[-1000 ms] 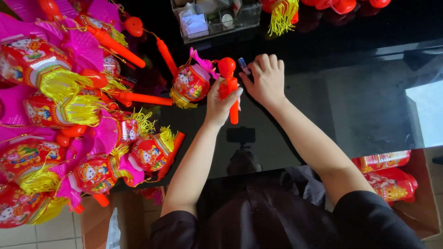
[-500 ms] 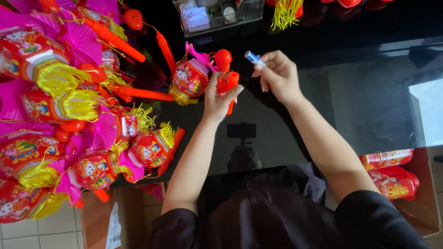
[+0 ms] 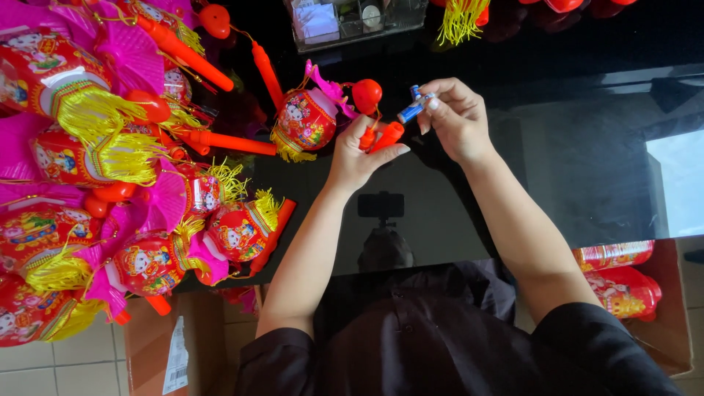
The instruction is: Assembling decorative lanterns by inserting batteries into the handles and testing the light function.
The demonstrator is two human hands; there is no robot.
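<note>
left hand [image 3: 357,156] closed around orange handle [image 3: 384,136] above black table [image 3: 587,147]; red lantern [image 3: 306,119] hangs just beside it; right hand [image 3: 456,117] pinches small blue battery [image 3: 411,111] at fingertips, near handle's top; lantern pile [image 3: 95,169] lies left

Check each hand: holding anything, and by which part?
Left hand grips the red lantern handle near its end; right hand pinches a small blue battery between fingertips.

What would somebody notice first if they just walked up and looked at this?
First, the big heap of red and pink toy lanterns with yellow tassels, piled on the left of the glossy black table. Next, at the middle, the left hand grips an orange lantern handle while the right hand pinches a small blue battery beside it.
</note>
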